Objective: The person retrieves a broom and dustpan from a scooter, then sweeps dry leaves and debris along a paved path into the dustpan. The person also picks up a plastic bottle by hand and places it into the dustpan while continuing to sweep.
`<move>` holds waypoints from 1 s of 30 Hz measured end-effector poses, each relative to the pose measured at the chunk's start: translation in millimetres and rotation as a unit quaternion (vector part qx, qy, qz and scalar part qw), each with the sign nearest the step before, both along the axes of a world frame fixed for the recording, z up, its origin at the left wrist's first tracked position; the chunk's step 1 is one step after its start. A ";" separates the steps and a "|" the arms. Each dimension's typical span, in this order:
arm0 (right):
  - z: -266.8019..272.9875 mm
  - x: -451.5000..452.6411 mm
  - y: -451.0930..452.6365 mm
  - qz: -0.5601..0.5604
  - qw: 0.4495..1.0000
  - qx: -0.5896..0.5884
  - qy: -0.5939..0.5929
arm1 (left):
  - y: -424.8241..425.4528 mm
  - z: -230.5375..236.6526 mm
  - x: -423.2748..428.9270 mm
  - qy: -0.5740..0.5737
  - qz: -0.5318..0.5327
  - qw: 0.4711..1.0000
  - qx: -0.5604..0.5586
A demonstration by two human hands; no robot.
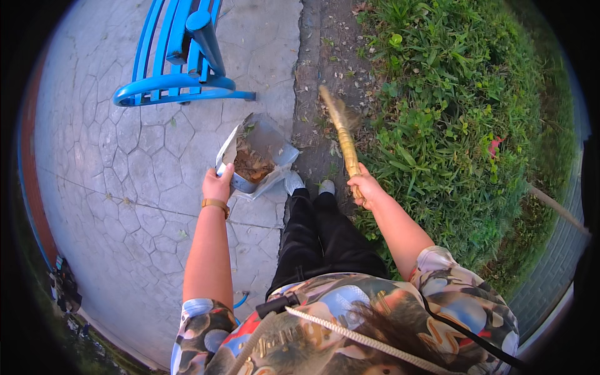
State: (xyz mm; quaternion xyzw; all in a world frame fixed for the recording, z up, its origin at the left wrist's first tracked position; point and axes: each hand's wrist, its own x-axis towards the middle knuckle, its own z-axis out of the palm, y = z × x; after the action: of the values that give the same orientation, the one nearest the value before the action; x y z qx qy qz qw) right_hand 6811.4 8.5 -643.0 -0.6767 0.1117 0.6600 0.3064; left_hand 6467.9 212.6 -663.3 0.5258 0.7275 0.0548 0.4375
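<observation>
My left hand point(218, 183) grips the near left rim of an open scoop-like container point(243, 184), its thumb over the edge. A thin translucent plastic bag point(287, 157) hangs around that container. Brown dry leaves point(253, 165) lie inside it, with some green bits near the far side. In my right hand point(366, 187) is the lower end of a yellowish, ridged stick-like handle point(346, 140), pointing up and away over the soil strip. A blurred brown tuft point(352, 118) shows beside its far part; I cannot tell whether it is bristles.
A blue slatted metal bench point(176, 89) stands ahead on the left, on grey patterned paving point(154, 140). Bare soil point(318, 112) with leaf litter runs along the paving's edge. To the right grows dense green planting point(436, 126), with a red scrap point(495, 147) in it.
</observation>
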 end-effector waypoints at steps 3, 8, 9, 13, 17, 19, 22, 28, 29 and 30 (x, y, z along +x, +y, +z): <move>23.0 -16.2 -12.8 -0.003 0.999 0.011 0.051 | 1.0 -1.2 0.9 0.022 -0.013 1.000 0.010; 33.9 8.2 -24.3 0.025 0.986 0.063 -0.149 | 2.8 3.9 6.6 0.003 0.003 1.000 -0.001; 23.0 12.6 -12.4 0.056 0.983 0.009 -0.175 | 4.0 5.1 8.4 0.016 0.001 1.000 0.000; -25.8 7.7 46.6 0.172 0.967 -0.029 -0.184 | 12.5 6.8 15.6 0.033 -0.013 0.999 -0.002; -19.9 -65.2 27.8 0.380 0.921 -0.035 -0.084 | 15.1 7.7 15.6 0.033 -0.010 0.999 -0.027; 7.2 -78.7 -7.6 0.385 0.921 0.024 -0.058 | 14.2 7.3 12.6 0.033 -0.014 0.999 -0.032; 51.0 -53.3 -47.4 0.327 0.936 0.118 -0.059 | 12.7 6.4 11.3 0.037 -0.017 0.999 -0.020; 28.7 -9.9 3.4 0.341 0.914 0.032 -0.217 | 9.9 15.4 14.9 0.006 0.002 0.999 -0.032; 11.8 -12.0 17.9 0.339 0.917 0.017 -0.210 | 9.3 16.7 16.2 0.013 -0.002 0.999 -0.031; -3.8 -18.2 27.1 0.325 0.912 -0.006 -0.250 | 8.8 17.6 15.2 0.027 -0.011 0.999 -0.018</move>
State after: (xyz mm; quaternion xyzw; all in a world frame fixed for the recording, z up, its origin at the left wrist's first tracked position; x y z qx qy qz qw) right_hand 6793.1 35.6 -646.8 -0.8202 -0.1911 0.5318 0.0889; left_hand 6483.1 221.4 -645.7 0.5268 0.7342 0.0231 0.4277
